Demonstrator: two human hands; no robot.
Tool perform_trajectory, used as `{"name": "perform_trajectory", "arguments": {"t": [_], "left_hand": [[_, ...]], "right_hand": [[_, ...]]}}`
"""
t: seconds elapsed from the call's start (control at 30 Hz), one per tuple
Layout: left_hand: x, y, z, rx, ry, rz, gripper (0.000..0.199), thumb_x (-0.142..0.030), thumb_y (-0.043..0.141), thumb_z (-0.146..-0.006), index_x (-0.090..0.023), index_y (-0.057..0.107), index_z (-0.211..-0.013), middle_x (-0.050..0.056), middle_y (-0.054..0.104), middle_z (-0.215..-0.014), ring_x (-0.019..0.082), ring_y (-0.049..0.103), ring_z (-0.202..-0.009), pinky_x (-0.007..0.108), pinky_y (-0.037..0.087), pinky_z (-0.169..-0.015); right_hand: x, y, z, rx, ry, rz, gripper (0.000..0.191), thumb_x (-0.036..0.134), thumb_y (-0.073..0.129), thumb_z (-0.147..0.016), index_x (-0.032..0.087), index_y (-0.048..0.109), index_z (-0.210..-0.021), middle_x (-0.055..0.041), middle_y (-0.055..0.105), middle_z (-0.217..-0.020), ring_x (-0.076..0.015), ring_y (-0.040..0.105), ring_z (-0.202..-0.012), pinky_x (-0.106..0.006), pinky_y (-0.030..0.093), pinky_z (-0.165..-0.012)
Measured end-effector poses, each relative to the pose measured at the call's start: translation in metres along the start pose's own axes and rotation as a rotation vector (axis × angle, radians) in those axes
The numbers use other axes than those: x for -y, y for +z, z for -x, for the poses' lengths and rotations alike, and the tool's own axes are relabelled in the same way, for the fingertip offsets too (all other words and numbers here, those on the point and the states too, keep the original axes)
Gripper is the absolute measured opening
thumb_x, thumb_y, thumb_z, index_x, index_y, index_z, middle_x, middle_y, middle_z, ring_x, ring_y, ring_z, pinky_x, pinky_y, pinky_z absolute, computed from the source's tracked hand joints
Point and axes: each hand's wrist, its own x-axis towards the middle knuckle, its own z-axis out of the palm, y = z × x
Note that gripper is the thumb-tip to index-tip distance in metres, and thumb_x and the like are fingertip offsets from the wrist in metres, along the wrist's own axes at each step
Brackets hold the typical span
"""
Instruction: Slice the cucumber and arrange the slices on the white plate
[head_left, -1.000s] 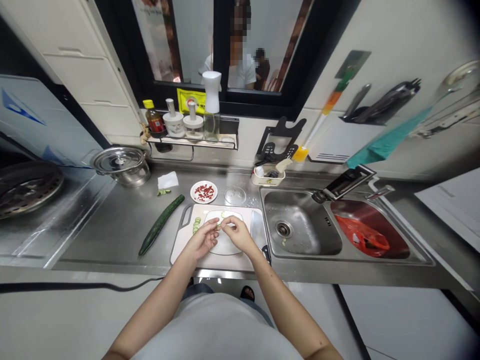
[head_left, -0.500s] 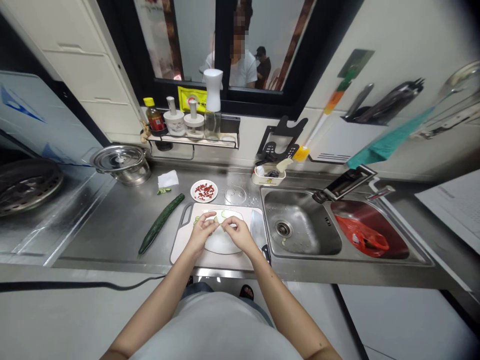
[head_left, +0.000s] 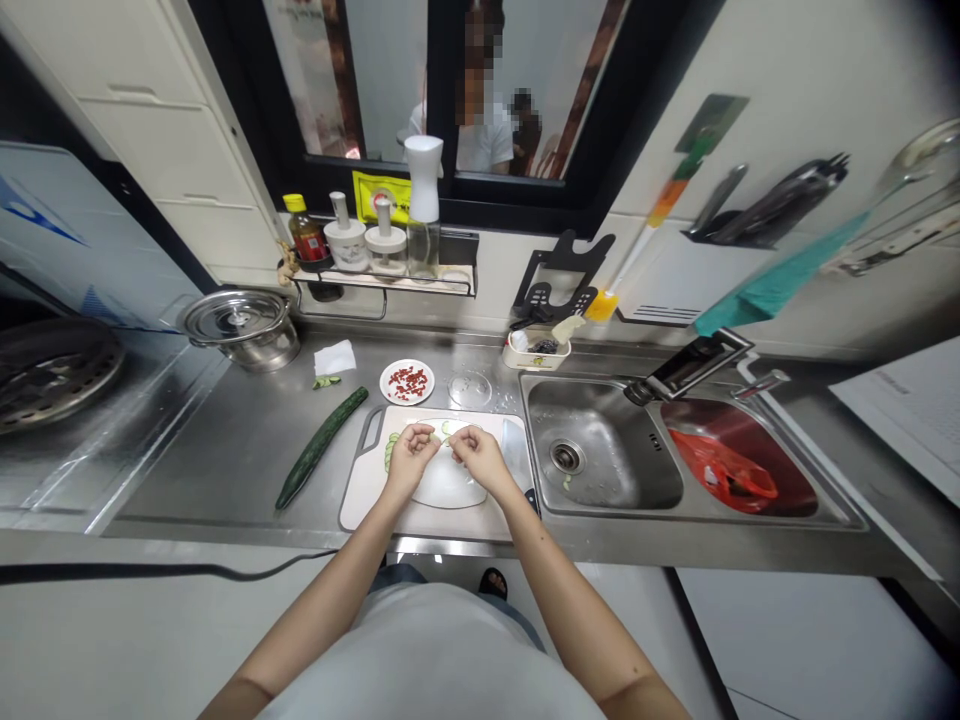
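Over the plate (head_left: 450, 492), left hand (head_left: 415, 456) and right hand (head_left: 475, 458) curl inward; whether they pinch anything, I can't tell. Slices (head_left: 391, 450), left of the plate: likely light, slick, easily snapped, best held by their edges!

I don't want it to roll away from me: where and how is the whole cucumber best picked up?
Probably around the middle of the whole cucumber, from above, with the nearer left hand. It is long and slim and lies slantwise on the counter, so thumb and fingers could close across its width from both long sides.
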Motion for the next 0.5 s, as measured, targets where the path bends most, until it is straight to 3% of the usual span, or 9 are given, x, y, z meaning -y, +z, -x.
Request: {"name": "perform_trajectory", "arguments": {"t": [0.23,0.5], "left_hand": [[0.005,0.01,-0.013,-0.065,-0.037,-0.02,0.02,-0.02,0.072,-0.061,-0.019,0.059,-0.076,-0.002,0.059,-0.066,0.012,0.056,-0.067,0.02,0.043,-0.064],[0.024,0.011,-0.037,-0.087,-0.046,-0.376,0.013,-0.022,0.066,-0.069,-0.018,0.066,-0.081,0.001,0.067,-0.074,0.014,0.062,-0.073,0.024,0.047,-0.072]], "right_hand": [[-0.006,-0.009,-0.014,0.005,-0.035,0.243,0.017,0.032,0.052,-0.08,0.019,0.064,-0.08,0.001,0.062,-0.065,-0.0142,0.056,-0.065,-0.024,0.042,-0.065],[-0.007,-0.01,-0.035,0.058,-0.006,0.502,0.018,0.022,0.049,-0.084,0.016,0.066,-0.087,-0.0007,0.064,-0.069,-0.0124,0.052,-0.064,-0.022,0.035,-0.064]]}}
